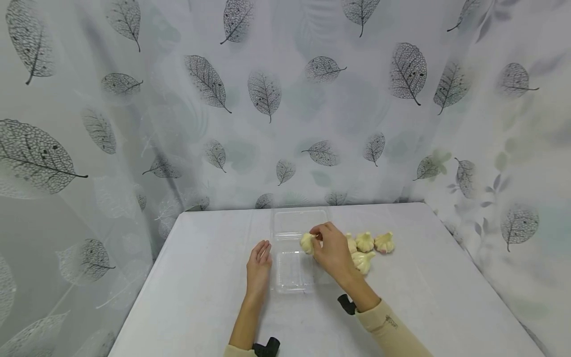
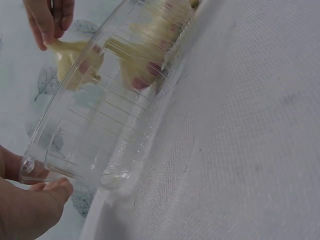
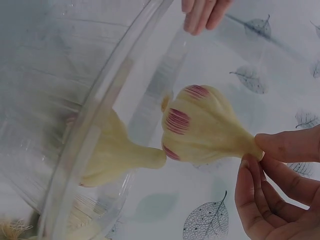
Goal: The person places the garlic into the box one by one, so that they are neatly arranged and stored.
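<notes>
One garlic bulb (image 1: 306, 244), waxy-looking, round-bellied and purple-streaked, appears over the clear, ribbed plastic box (image 1: 294, 278) at lower centre, its tapered neck pinched by the right hand (image 1: 332, 250). The left hand (image 1: 258, 267) touches the rim; whether it grips, I cannot tell. This looks like placing; next calls for gentle lowering. Knobbly bulbs (image 1: 365, 242) lie centre right on the counter (image 1: 214, 297).

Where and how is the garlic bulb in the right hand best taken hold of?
Probably by the neck of the garlic bulb, pinched from the person's right, as the right hand does now. The neck tapers slim enough to pinch and points that way, while the wide, round body faces left, away from the hand.
</notes>
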Tool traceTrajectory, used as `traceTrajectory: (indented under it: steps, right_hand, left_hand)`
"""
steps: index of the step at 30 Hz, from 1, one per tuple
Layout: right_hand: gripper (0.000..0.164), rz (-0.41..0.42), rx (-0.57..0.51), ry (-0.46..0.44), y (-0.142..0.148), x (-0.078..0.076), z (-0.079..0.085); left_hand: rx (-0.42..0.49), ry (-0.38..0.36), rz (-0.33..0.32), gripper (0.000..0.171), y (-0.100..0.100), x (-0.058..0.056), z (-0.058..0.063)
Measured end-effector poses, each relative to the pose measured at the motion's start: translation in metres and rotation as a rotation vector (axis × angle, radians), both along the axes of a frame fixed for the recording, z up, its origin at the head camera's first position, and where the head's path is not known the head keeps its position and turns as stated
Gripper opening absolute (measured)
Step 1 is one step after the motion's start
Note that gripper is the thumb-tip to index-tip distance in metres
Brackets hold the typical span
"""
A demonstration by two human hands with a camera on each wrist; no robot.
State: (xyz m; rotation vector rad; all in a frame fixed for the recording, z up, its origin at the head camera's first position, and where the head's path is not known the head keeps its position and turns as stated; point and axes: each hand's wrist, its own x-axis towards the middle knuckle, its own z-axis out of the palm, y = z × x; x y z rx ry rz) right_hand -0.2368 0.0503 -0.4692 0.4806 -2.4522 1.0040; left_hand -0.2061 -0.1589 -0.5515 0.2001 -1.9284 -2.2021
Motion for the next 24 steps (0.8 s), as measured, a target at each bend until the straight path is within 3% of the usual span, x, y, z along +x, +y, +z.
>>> traceTrajectory:
  steps: [24]
  right_hand:
    - [0.013, 0.017, 0.030, 0.003, -0.012, -0.002, -0.018]
  left_hand:
    - [-0.016, 0.009, 0.016, 0.053, 0.001, 0.000, 0.000]
